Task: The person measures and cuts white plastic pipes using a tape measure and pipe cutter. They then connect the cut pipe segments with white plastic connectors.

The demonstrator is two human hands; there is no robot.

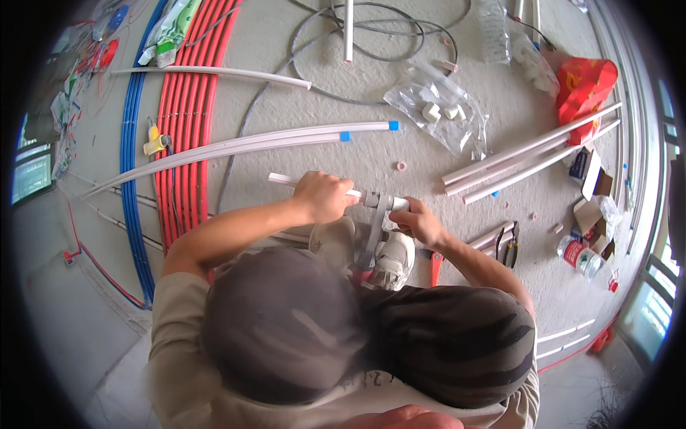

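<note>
My left hand (320, 196) is wrapped round a white plastic pipe (281, 179), whose free end sticks out to the left. The pipe's other end meets one side of the head of an upright grey pipe fusion welder (371, 239). On the other side of that head, my right hand (423, 224) grips a short white pipe fitting (399, 204); its exact shape is partly covered by my fingers. The welder stands between my two light shoes (394, 261), with a red part low down near the toes.
Red pipes (187, 129) and blue pipes (131, 143) run along the left. Long white pipes (236, 146) cross them. A clear bag of white fittings (443, 107), cut pipes (529, 154), pliers (511, 247), a bottle (579, 257) and a red bag (582, 89) lie right.
</note>
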